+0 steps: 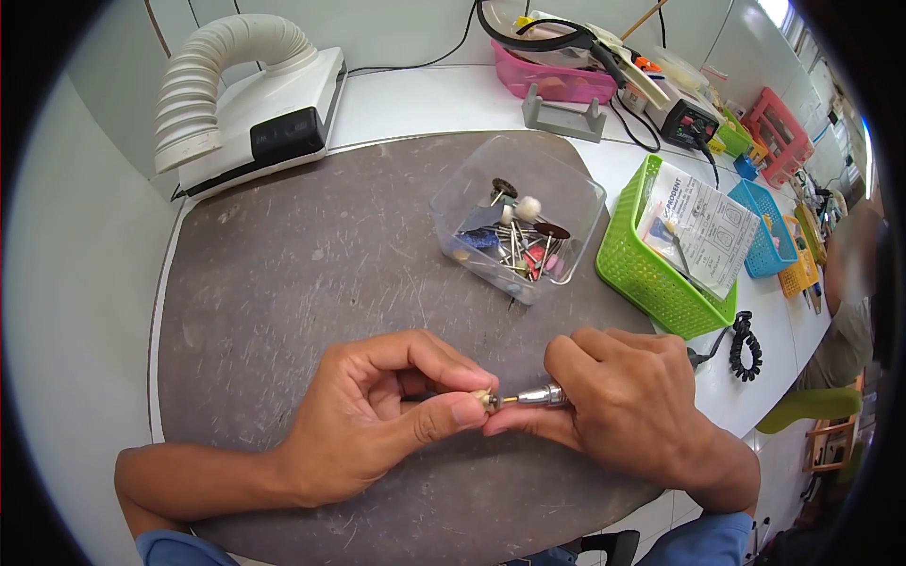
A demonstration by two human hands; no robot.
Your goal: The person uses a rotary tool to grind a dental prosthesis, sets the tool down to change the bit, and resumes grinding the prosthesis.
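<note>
Between thumb and fingertips, my left hand (387, 410) pinches a small tan piece (484, 398) that looks like a dental casting; its exact kind is too small to tell. My right hand (623, 391) is wrapped round a rotary handpiece (543, 395) with a silver nose. A thin gold-coloured shank runs from that nose to the tan piece, its tip meeting or nearly meeting it. Most of the handpiece body is hidden by my right hand. Beyond both hands, a clear plastic box (453, 257) holds several mounted burs, discs and polishing wheels.
A grey-brown scratched mat (293, 274) covers the bench. Right of the box stands a green basket (618, 255) with a printed packet. At the back are a white unit with a hose (236, 42), a grey stand (564, 118) and a pink basket (552, 80). A person (849, 311) is at far right.
</note>
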